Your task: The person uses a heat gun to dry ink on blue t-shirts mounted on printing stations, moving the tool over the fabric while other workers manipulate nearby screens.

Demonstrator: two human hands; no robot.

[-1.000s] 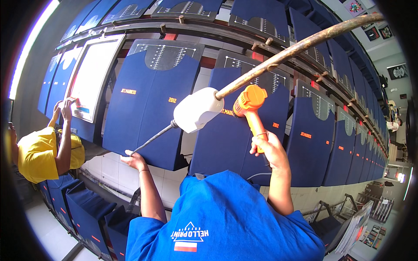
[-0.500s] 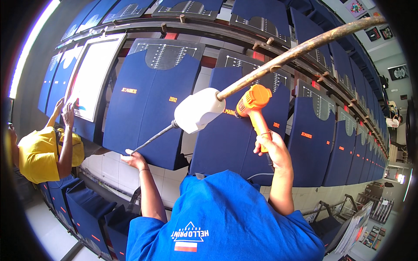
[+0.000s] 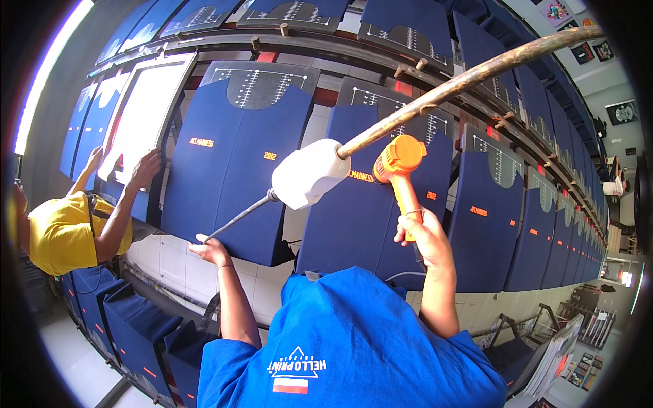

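Observation:
My right hand (image 3: 423,236) is raised and gripped around the handle of an orange heat gun (image 3: 401,163). Its nozzle points at a navy shirt (image 3: 367,217) stretched on a board on the wall. My left hand (image 3: 212,250) is closed at the lower hem of the neighbouring navy shirt (image 3: 235,170), on the end of a thin grey rod (image 3: 238,219). The rod runs up to a white housing (image 3: 309,173) fixed on a long wooden stick (image 3: 469,78). My blue shirt (image 3: 354,347) fills the bottom of the view.
Rows of navy shirts on boards (image 3: 537,204) cover the sloping wall left to right. On the left, a person in a yellow shirt (image 3: 61,231) presses both hands on a white frame (image 3: 146,109). More navy boards (image 3: 136,326) stand below, and metal racks (image 3: 564,340) at lower right.
My right hand has shifted the heat gun slightly to the right across the shirt. The person in yellow has moved their hands on the white frame. My left hand has stayed put.

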